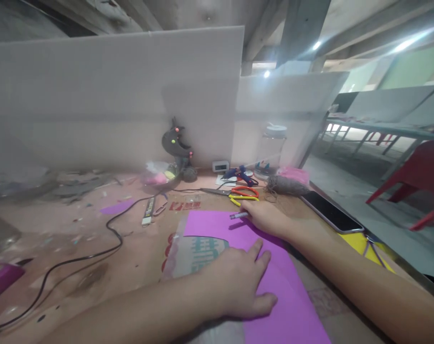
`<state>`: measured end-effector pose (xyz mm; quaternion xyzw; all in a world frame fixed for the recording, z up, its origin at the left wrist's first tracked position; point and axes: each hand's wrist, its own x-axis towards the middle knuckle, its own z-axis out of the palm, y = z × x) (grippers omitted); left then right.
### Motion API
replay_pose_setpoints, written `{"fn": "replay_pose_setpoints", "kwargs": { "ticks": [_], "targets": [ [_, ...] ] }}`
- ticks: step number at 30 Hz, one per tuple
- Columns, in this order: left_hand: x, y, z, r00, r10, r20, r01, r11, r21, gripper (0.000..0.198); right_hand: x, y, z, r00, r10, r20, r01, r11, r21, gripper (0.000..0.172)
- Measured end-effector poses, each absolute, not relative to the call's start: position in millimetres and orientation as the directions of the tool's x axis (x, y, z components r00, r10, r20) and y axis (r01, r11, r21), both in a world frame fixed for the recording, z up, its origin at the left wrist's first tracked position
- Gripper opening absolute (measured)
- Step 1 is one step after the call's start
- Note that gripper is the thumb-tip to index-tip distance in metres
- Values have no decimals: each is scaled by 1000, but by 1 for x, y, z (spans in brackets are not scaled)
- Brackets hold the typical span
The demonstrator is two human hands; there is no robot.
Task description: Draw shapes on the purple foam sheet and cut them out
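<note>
The left hand (238,282) lies with fingers parted (thumb out wide) on the purple sheet (285,286) atop the worktop (84,239). The right hand (267,217) grips a pen (239,215) over that sheet.

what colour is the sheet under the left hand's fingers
The sheet is bright purple, leaning to pink; it shows best in the head view.

Red txt (184,206) on brd (173,220), teal txt (202,253), illegible
</note>
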<state>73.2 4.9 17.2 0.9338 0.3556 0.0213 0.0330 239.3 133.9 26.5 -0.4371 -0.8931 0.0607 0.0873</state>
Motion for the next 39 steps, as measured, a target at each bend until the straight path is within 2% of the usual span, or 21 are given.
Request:
{"fn": "replay_pose_setpoints", "kwargs": {
  "ticks": [2,4,8,17,19,21,23,26,30,33,39],
  "targets": [
    [74,3,18,742,670,15,668,-741,71,81,243,135,29,-596,798,88,773,600,-207,18],
    [75,2,19,737,675,-5,674,-735,68,81,255,139,39,-604,797,3,770,584,-257,14],
    [75,3,21,738,674,-24,674,-736,59,79,274,147,56,-701,704,-117,692,631,-349,12],
    [75,3,22,742,669,-35,670,-742,36,76,242,145,25,-571,815,95,782,575,-240,17],
    [76,4,21,739,672,-40,673,-738,38,77,252,147,34,-612,791,10,756,588,-286,16],
    [76,5,21,740,671,-48,673,-738,50,78,265,151,46,-668,728,-156,728,595,-341,15],
    [75,6,21,746,664,-51,666,-743,65,78,274,153,53,-679,701,-217,721,580,-381,16],
    [74,6,22,753,657,-47,658,-749,80,77,267,150,48,-652,746,-137,726,562,-396,12],
    [74,3,21,744,667,-47,668,-741,64,78,241,142,22,-545,837,54,804,540,-250,20],
    [75,3,19,738,673,-39,674,-737,45,79,236,139,20,-523,847,92,821,530,-212,21],
    [75,5,18,741,670,-50,672,-739,48,81,266,146,56,-643,742,-187,753,570,-328,11]
  ]
}}
